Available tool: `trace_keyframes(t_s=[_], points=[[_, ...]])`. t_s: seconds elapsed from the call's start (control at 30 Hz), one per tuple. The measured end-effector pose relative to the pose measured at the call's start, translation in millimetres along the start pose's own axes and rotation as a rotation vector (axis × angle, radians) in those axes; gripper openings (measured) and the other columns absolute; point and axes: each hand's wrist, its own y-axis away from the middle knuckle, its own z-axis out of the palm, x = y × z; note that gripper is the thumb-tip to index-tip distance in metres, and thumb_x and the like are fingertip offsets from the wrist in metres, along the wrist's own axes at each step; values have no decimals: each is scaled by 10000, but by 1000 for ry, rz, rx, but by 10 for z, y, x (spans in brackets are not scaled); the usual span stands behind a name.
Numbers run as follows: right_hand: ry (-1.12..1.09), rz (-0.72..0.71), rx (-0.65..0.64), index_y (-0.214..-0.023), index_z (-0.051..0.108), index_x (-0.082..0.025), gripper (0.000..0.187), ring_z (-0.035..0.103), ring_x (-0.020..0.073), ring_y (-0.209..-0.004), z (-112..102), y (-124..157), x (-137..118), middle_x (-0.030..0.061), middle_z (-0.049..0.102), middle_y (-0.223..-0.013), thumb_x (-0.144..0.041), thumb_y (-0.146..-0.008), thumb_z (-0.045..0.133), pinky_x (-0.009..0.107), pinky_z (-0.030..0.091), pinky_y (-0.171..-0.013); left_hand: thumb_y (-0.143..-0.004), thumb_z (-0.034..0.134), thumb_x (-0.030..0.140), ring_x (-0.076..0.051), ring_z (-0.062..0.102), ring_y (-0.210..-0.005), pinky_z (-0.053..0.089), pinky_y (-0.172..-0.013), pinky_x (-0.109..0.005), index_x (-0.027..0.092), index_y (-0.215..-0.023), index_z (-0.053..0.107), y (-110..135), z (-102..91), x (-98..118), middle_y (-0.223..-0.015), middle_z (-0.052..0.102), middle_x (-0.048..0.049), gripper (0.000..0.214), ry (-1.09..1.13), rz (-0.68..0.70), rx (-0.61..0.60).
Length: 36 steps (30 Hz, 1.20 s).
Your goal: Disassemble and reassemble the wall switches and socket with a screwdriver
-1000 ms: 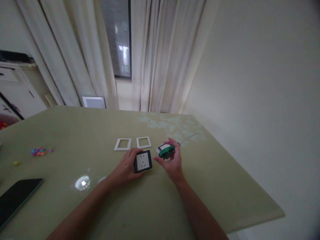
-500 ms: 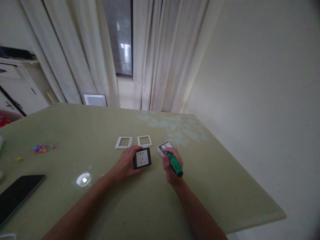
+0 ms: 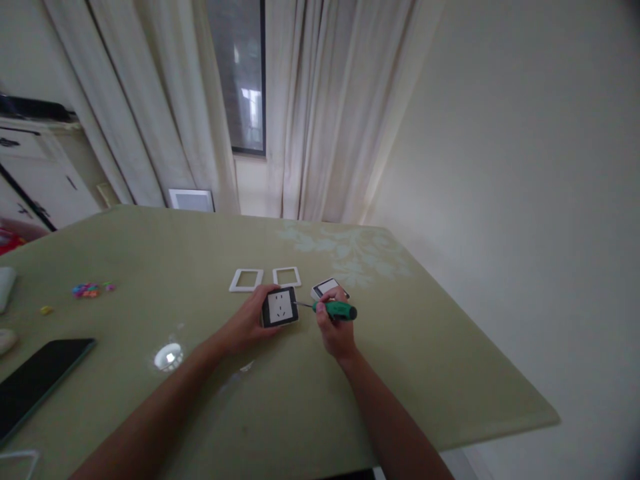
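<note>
My left hand [image 3: 251, 317] is closed around a wall socket [image 3: 281, 307] with a white face and a dark border, its face turned towards me. A screwdriver [image 3: 340, 311] with a green handle is gripped in my right hand [image 3: 338, 335]. Its shaft points left, and the tip meets or nearly meets the socket's right border. Just behind my right hand lies a second socket unit [image 3: 327, 287], white with a dark edge, partly covered by the fingers. Two white square frames, a left one [image 3: 231, 287] and a right one [image 3: 299, 277], rest on the table beyond my left hand.
The green table [image 3: 425, 347] runs up to the wall on the right. On the left are a dark tablet [image 3: 43, 380], small colourful pieces [image 3: 86, 291], a yellow bit [image 3: 47, 310] and a pale rounded object [image 3: 7, 341]. Curtains [image 3: 320, 120] hang behind.
The screwdriver has swung from pointing away over the second socket unit to pointing left at the held socket's right border. My left hand and its socket have shifted slightly.
</note>
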Motion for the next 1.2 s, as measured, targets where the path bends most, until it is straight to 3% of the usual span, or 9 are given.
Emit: trace_keyframes(t_s=[0.23,0.4,0.73,0.87,1.07,1.2], points=[[55,-34,-76,-914,518,-265,139,490,135,-527,-35,-19,-20,-71,506,-644,-351,-942,623,248,394,-518,-843,820,349,-342,660,-1297,551,-1113,-583,301,-1512,414,16,10,-45,-1413,642,-150,783,5,14,4],[113,-80,-120,-884,540,-268,176,524,131,-517,-35,9,-75,-65,566,-646,-345,-887,698,250,423,-526,-840,828,338,-336,685,-1270,590,-1067,-545,296,-1512,436,15,1,-12,-1384,672,-142,779,-9,28,22],[214,-105,40,-830,606,-245,265,578,141,-567,-2,-9,-53,-35,612,-673,-416,-977,745,271,476,-582,-828,817,290,-331,637,-1313,546,-1141,-540,312,-1462,491,-9,-35,66,-1415,621,-116,714,-81,107,37],[205,-154,6,-900,702,-235,193,664,168,-640,-1,-17,-62,6,710,-760,-398,-971,776,299,548,-635,-845,791,284,-342,609,-1351,536,-1149,-545,319,-1434,519,-25,-43,66,-1455,587,-105,649,-118,99,67],[184,-270,-118,-995,762,-264,54,731,211,-824,49,-1,-127,39,778,-890,-299,-962,786,358,604,-791,-845,805,308,-331,642,-1300,581,-1094,-504,299,-1474,468,-30,-97,19,-1408,595,-113,714,-123,88,64],[192,-270,-55,-1247,682,-272,340,709,199,-762,106,62,-45,27,736,-901,-305,-934,812,342,605,-735,-844,823,348,-331,659,-1274,588,-1081,-508,302,-1474,477,-31,-143,0,-1379,612,-105,720,-125,83,52]])
